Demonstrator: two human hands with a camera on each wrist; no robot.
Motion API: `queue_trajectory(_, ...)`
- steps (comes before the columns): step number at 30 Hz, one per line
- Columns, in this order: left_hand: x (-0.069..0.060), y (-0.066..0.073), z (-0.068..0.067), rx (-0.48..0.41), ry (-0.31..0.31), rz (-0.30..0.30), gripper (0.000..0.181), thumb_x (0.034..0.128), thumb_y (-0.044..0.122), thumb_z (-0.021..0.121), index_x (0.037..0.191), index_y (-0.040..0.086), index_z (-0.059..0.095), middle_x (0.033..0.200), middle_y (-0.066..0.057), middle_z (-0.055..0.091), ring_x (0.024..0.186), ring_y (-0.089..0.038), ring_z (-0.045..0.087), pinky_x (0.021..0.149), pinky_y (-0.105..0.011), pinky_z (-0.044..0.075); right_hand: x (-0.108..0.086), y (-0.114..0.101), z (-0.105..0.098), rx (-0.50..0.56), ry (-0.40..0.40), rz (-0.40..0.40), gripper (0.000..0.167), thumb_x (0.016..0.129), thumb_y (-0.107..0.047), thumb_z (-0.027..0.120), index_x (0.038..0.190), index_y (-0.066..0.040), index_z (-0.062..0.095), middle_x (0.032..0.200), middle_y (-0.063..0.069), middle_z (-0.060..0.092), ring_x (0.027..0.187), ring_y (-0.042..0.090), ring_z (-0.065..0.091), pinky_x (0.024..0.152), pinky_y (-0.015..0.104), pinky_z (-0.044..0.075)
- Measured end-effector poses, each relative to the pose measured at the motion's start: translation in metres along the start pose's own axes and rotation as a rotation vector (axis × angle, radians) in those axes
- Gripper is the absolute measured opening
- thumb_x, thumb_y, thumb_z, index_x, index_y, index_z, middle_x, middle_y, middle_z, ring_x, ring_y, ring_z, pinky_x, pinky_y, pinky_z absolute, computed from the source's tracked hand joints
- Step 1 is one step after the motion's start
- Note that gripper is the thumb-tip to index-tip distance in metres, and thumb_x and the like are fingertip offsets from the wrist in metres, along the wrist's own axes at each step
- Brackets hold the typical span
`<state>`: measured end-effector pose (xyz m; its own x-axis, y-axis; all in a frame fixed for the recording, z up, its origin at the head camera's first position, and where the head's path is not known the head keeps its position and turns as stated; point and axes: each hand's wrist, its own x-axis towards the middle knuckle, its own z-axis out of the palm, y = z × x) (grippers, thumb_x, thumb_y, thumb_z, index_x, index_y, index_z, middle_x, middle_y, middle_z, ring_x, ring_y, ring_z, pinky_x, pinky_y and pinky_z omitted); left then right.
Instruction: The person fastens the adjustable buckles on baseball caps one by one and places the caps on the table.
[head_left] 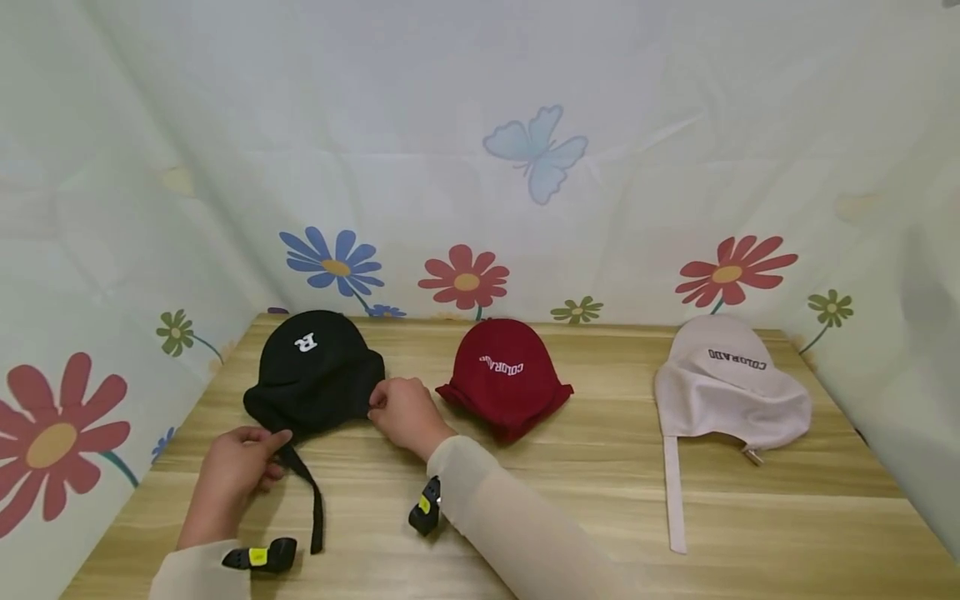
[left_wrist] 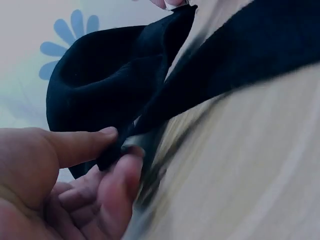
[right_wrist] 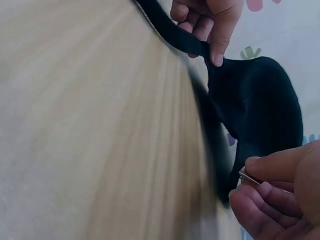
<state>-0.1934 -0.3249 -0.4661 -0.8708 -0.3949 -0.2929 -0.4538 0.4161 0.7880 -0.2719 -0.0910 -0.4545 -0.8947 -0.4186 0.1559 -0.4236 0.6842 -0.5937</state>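
Note:
A black baseball cap (head_left: 318, 367) with a white letter lies at the table's left, its back edge toward me. My left hand (head_left: 238, 467) pinches the cap's near left edge between thumb and fingers, where a long black strap (head_left: 311, 500) hangs down onto the table. At the cap's right corner my right hand (head_left: 408, 414) pinches the other edge. The right wrist view shows a metal buckle (right_wrist: 248, 176) between that thumb and fingers. Both hands appear with the black fabric (right_wrist: 260, 105) stretched between them.
A dark red cap (head_left: 504, 379) lies in the middle, just right of my right hand. Farther right is a pale pink cap (head_left: 727, 383) with its strap (head_left: 675, 500) trailing forward. A printed cloth backdrop (head_left: 615, 208) stands behind the wooden table (head_left: 585, 517).

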Motion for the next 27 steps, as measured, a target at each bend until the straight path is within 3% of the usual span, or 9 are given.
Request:
queue_trajectory(5, -0.002, -0.003, -0.007, -0.208, 0.013, -0.036, 0.068, 0.0911, 0.036, 0.067, 0.138, -0.006, 0.041, 0.086, -0.002, 0.064, 0.069, -0.011, 0.067, 0.066, -0.031, 0.06, 0.0, -0.01, -0.006, 0.009, 0.007, -0.033, 0.005, 0.086, -0.022, 0.073, 0.087, -0.018, 0.07, 0.078, -0.01, 0.069, 0.067, 0.002, 0.055, 0.063, 0.015, 0.045)
queue_trajectory(10, -0.005, -0.001, -0.015, -0.55, -0.134, -0.049, 0.096, 0.0849, 0.026, 0.075, 0.155, 0.004, 0.013, 0.09, 0.008, 0.066, 0.084, -0.007, 0.07, 0.08, -0.026, 0.058, 0.0, -0.016, -0.016, 0.038, 0.008, -0.032, 0.006, 0.088, -0.023, 0.072, 0.091, -0.018, 0.071, 0.08, -0.009, 0.069, 0.069, 0.003, 0.056, 0.065, 0.015, 0.047)
queue_trajectory(12, -0.007, 0.0, -0.019, -0.693, -0.203, -0.036, 0.089, 0.0854, 0.016, 0.074, 0.154, 0.008, 0.018, 0.09, 0.008, 0.069, 0.089, -0.008, 0.071, 0.082, -0.025, 0.057, 0.0, -0.017, -0.02, 0.062, 0.009, -0.042, 0.007, 0.088, -0.022, 0.071, 0.093, -0.017, 0.071, 0.08, -0.008, 0.069, 0.07, 0.004, 0.056, 0.065, 0.015, 0.048)
queue_trajectory(15, -0.012, 0.001, -0.023, -0.849, -0.262, -0.011, 0.054, 0.0867, 0.006, 0.071, 0.134, 0.009, 0.045, 0.092, 0.005, 0.073, 0.091, -0.011, 0.071, 0.081, -0.024, 0.057, -0.001, -0.02, -0.026, 0.096, 0.003, -0.069, 0.009, 0.089, -0.022, 0.07, 0.097, -0.016, 0.071, 0.081, -0.007, 0.069, 0.071, 0.005, 0.056, 0.065, 0.015, 0.048)
queue_trajectory(17, -0.015, 0.002, -0.025, -0.874, -0.287, 0.022, 0.03, 0.0884, 0.005, 0.068, 0.116, 0.01, 0.057, 0.094, 0.001, 0.074, 0.091, -0.012, 0.072, 0.08, -0.025, 0.058, -0.002, -0.023, -0.033, 0.107, -0.002, -0.081, 0.011, 0.09, -0.021, 0.069, 0.099, -0.015, 0.071, 0.083, -0.007, 0.07, 0.072, 0.006, 0.056, 0.065, 0.015, 0.048)
queue_trajectory(19, -0.017, 0.006, -0.025, -0.838, -0.295, 0.064, 0.018, 0.0893, 0.008, 0.068, 0.106, 0.013, 0.063, 0.095, 0.001, 0.075, 0.09, -0.013, 0.072, 0.079, -0.026, 0.058, -0.002, -0.024, -0.039, 0.109, -0.003, -0.085, 0.012, 0.091, -0.021, 0.068, 0.101, -0.015, 0.07, 0.084, -0.006, 0.07, 0.072, 0.006, 0.056, 0.065, 0.015, 0.048)
queue_trajectory(23, -0.02, 0.018, -0.021, -0.675, -0.252, 0.137, 0.015, 0.089, 0.021, 0.07, 0.101, 0.013, 0.066, 0.091, 0.004, 0.072, 0.082, -0.013, 0.071, 0.078, -0.028, 0.059, -0.004, -0.022, -0.055, 0.084, 0.018, -0.106, 0.014, 0.092, -0.022, 0.067, 0.104, -0.014, 0.07, 0.088, -0.004, 0.071, 0.074, 0.007, 0.057, 0.065, 0.014, 0.048)
queue_trajectory(27, -0.025, 0.031, -0.017, -0.563, -0.192, 0.162, 0.025, 0.0893, 0.031, 0.068, 0.101, 0.008, 0.066, 0.083, 0.002, 0.065, 0.075, -0.013, 0.069, 0.076, -0.03, 0.059, -0.006, -0.016, -0.067, 0.073, 0.037, -0.143, 0.016, 0.092, -0.022, 0.067, 0.105, -0.014, 0.069, 0.095, -0.003, 0.071, 0.079, 0.009, 0.058, 0.069, 0.015, 0.05)
